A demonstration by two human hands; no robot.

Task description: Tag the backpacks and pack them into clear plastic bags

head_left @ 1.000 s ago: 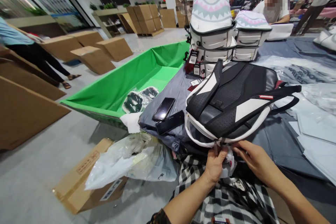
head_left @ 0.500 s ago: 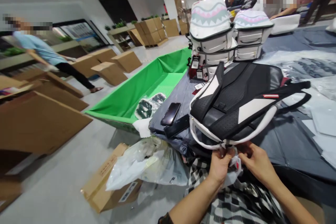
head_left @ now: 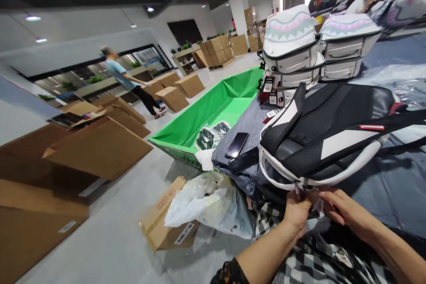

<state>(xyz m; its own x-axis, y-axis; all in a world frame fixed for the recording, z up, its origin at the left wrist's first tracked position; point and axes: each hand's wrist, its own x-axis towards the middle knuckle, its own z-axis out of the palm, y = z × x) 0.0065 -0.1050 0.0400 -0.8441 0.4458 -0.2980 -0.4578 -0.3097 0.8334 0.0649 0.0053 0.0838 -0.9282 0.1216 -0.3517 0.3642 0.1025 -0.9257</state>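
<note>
A black and white backpack (head_left: 336,128) lies on the grey-covered table with its straps and padded back facing up. At its near edge, a metal zipper pull (head_left: 297,190) reaches down to the closed fingers of my left hand (head_left: 298,213). My right hand (head_left: 349,213) is close beside it, thumb and fingers pinched together at a crumpled piece of clear plastic (head_left: 316,225). The plastic lies between and below both hands, and my fingers partly hide it. Under my forearms is black-and-white checked cloth (head_left: 289,262).
Stacked white patterned backpacks (head_left: 289,35) stand behind, near two phones (head_left: 237,145). Left of the table are a green bin (head_left: 173,131) holding wrapped items, a plastic bag (head_left: 213,204) and a carton (head_left: 166,226). A person (head_left: 124,77) walks among open cartons (head_left: 100,146); another is behind the stacks.
My view has swung left, so the scene sits further right. Both hands stay at the backpack's near edge, now closer together, with less plastic showing. The person at left has walked further in.
</note>
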